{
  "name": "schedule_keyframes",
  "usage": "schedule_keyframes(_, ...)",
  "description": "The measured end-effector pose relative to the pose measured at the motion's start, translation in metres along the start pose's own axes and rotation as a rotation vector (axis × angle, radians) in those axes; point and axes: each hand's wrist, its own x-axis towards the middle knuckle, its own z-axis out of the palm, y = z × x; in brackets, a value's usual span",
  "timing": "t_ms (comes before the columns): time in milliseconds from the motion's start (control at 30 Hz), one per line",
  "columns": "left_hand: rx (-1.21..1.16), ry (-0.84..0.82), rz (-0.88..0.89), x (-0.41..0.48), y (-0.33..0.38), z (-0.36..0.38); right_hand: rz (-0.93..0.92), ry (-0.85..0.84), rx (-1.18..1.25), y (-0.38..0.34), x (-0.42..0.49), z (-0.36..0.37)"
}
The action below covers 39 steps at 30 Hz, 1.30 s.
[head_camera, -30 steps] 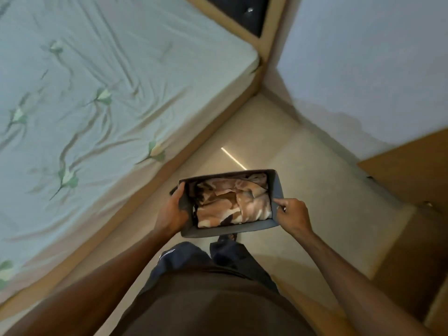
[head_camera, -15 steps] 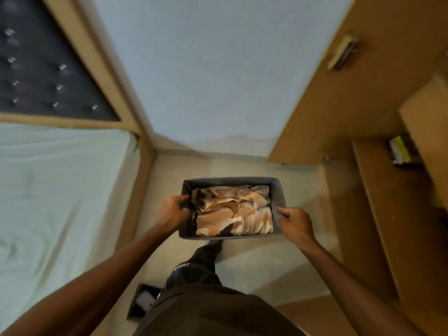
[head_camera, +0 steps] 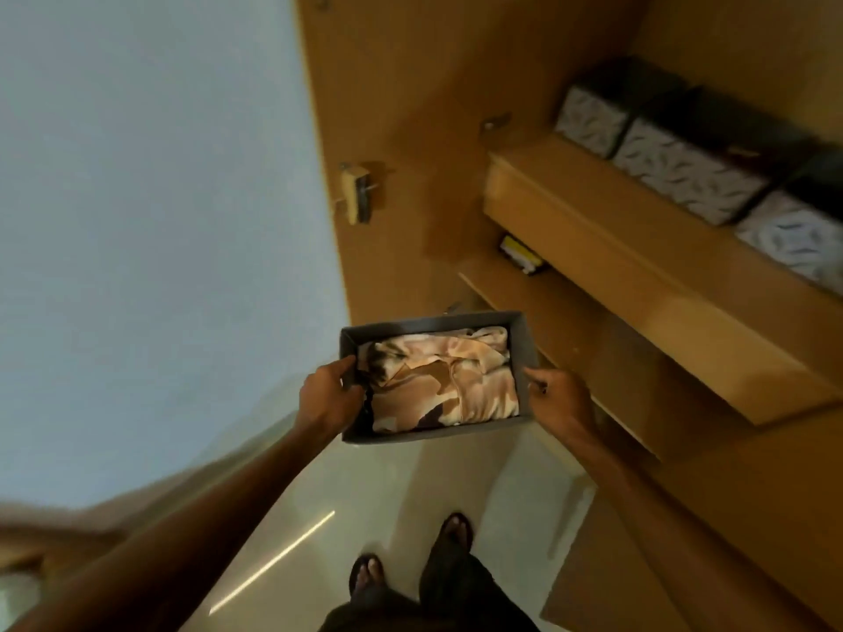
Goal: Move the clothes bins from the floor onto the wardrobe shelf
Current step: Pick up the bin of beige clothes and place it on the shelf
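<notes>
I hold a dark grey clothes bin (head_camera: 429, 322) in the air in front of me, filled with folded tan and brown cloth (head_camera: 444, 380). My left hand (head_camera: 329, 396) grips its left wall and my right hand (head_camera: 559, 396) grips its right wall. The bin hangs just left of the open wooden wardrobe. The wardrobe shelf (head_camera: 593, 221) lies up and to the right of the bin. Three patterned grey bins (head_camera: 684, 171) stand in a row on that shelf.
A lower shelf (head_camera: 547, 298) holds a small yellow and black object (head_camera: 520, 254). The open wardrobe door (head_camera: 378, 107) with a hinge stands behind the bin. A pale wall fills the left. My feet (head_camera: 410, 554) stand on the light floor.
The view has swung right from the bed toward the wardrobe. The bin stays held in both hands and now sits close to the shelves, which have come into view.
</notes>
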Motion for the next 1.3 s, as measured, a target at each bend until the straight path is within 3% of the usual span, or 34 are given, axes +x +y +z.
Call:
schedule_keyframes(133, -0.002, -0.030, 0.176, 0.063, 0.077, 0.027, 0.083, 0.191, 0.029, 0.023, 0.031, -0.045)
schedule_keyframes(300, -0.139, -0.140, 0.341, 0.110, 0.171, 0.068, 0.174, 0.318, 0.098, 0.056, 0.065, -0.099)
schedule_keyframes(500, -0.133, -0.238, 0.495, 0.147, 0.264, 0.115, 0.317, 0.465, 0.103, 0.096, 0.083, -0.156)
schedule_keyframes(800, 0.009, -0.343, 0.785, 0.170, 0.410, 0.187, 0.510, 0.665, 0.146, 0.157, 0.084, -0.236)
schedule_keyframes(900, 0.071, -0.417, 0.875, 0.176, 0.451, 0.215, 0.607, 0.681, 0.037, 0.171, 0.087, -0.265)
schedule_keyframes(1033, 0.150, -0.494, 0.898, 0.185, 0.498, 0.249, 0.711, 0.714, 0.082, 0.207, 0.103, -0.290)
schedule_keyframes(1300, 0.034, -0.733, 0.876, 0.184, 0.534, 0.304, 0.789, 0.778, 0.205, 0.244, 0.109, -0.308)
